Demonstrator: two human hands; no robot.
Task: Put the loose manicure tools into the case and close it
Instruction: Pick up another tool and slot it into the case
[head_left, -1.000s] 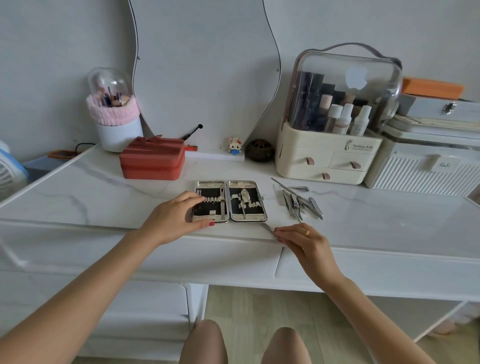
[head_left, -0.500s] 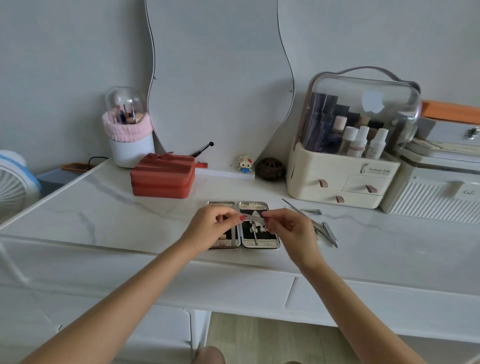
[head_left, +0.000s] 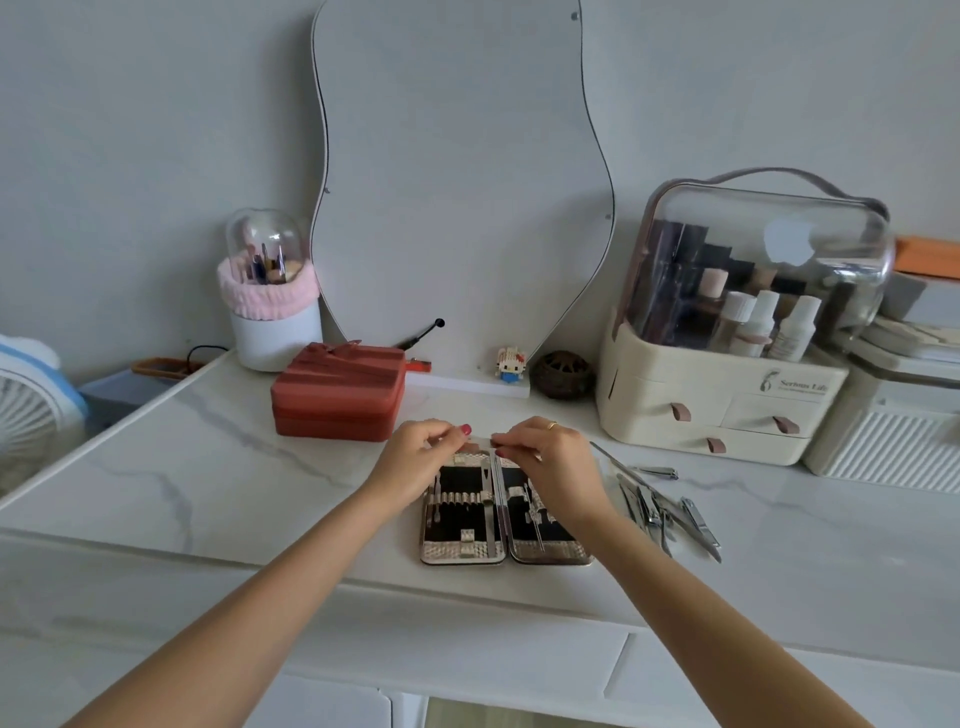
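The silver manicure case (head_left: 467, 548) lies open flat on the white marble desk (head_left: 218, 483), black lining up, with a few tools in its elastic loops. My left hand (head_left: 415, 462) and my right hand (head_left: 550, 460) hover over the case's far end. Together they pinch a small flat metal tool (head_left: 480, 442) by its two ends, held level just above the case. Several loose steel tools (head_left: 660, 506), clippers and a long file among them, lie on the desk just right of the case.
A red box (head_left: 337, 389) sits behind the case on the left. A cream cosmetics organiser (head_left: 727, 395) with a clear lid stands at the back right, a white ribbed box (head_left: 893, 441) beside it. A brush holder (head_left: 272, 301), a mirror (head_left: 457, 182) and a fan (head_left: 31, 410) line the back and left.
My right hand picked a small tool up from the desk's front edge and brought it over the case. My left hand left the case's side and now pinches the tool's other end.
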